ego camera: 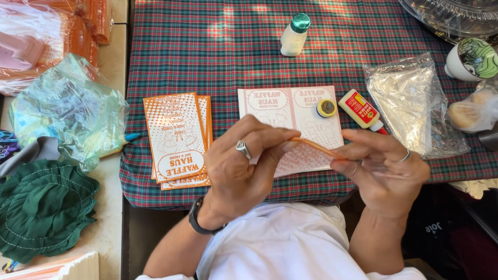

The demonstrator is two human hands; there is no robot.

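Place: a small craft or packing table, probably at a home or a stall; which one is unclear.
Surface: a red and green plaid cloth (218, 46) laid over a pale table (111, 62).
Supplies: a glue bottle (361, 110), a white bottle with a green cap (294, 35), a stack of orange printed paper bags (179, 140).
Clutter: clear plastic bags (410, 101), a green fabric hat (44, 207), a painted cup (471, 58).

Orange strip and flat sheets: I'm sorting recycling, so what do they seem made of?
Strip, pinched between both hands: probably thin paper or card, matte; it looks stiff and edge-on. Sheets: printed paper or thin card, matte, lying flat in a stack with sharp corners.
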